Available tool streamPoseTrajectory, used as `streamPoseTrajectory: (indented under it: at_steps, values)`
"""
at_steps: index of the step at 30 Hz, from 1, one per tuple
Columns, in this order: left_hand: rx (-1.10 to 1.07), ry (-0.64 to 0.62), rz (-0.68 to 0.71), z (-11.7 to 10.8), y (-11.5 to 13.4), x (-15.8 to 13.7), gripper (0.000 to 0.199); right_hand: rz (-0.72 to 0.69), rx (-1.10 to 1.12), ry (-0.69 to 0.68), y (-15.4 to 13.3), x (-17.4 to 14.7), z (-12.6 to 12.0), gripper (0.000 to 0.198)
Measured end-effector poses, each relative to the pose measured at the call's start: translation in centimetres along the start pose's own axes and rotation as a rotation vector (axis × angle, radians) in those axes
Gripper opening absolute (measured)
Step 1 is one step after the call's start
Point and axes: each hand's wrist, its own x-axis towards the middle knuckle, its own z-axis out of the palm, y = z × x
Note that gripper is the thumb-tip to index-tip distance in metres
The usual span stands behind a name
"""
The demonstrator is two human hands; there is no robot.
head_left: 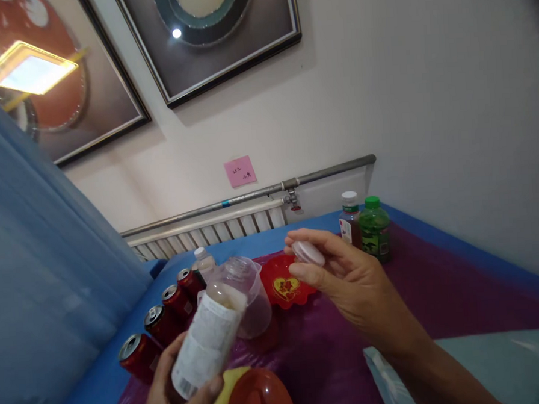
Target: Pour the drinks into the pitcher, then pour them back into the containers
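Observation:
My left hand [182, 381] is wrapped round a clear bottle with a white label [208, 338], tilted with its uncapped neck up and to the right. Some pale liquid shows inside the bottle. Behind its neck stands a translucent plastic jug [259, 311]. In my right hand [350, 276], a white bottle cap [308, 253] is pinched between thumb and fingers, apart from the bottle. Beyond that hand lies a red scalloped dish [285, 282] with a yellow heart on it. An orange-red bowl [260, 398] sits low in front, beside something yellow [228, 394].
Several red drink cans [139, 356] line the left side, with a small white-capped bottle [204, 262] behind. At the back right stand a green bottle [374, 229] and a white-capped bottle [350, 222]. A pale blue sheet [477, 366] lies at right, a blue curtain [41, 256] hangs left.

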Motion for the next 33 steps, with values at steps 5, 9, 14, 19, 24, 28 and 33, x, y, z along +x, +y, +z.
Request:
streamPoseTrajectory:
  at_steps: [5,9,14,19,24,28,33]
  values:
    - [0.125,0.138,0.078,-3.2,3.1,1.9,0.087,-0.043,-0.047,-0.001,0.4,0.1,-0.1,0.031]
    - [0.157,0.208,0.108,-3.5,4.7,2.5,0.092,-0.071,-0.051,-0.003,0.7,0.1,-0.2,0.031]
    - [0.116,0.286,0.166,-2.3,6.6,3.5,0.096,-0.056,-0.069,-0.007,0.5,0.1,-0.2,0.030]
    - [0.101,0.310,0.288,-0.4,8.7,4.4,0.092,-0.092,-0.085,-0.015,0.5,0.3,-0.1,0.026]
    - [0.196,0.353,0.415,1.3,9.8,5.3,0.090,0.020,-0.057,-0.095,1.5,1.0,0.2,0.025]
    - [0.280,0.362,0.516,2.4,10.4,5.6,0.087,0.171,-0.019,-0.212,3.1,1.7,0.4,0.027]
    - [0.346,0.320,0.564,2.7,11.0,5.7,0.085,0.297,0.092,-0.317,4.3,2.3,0.5,0.025]
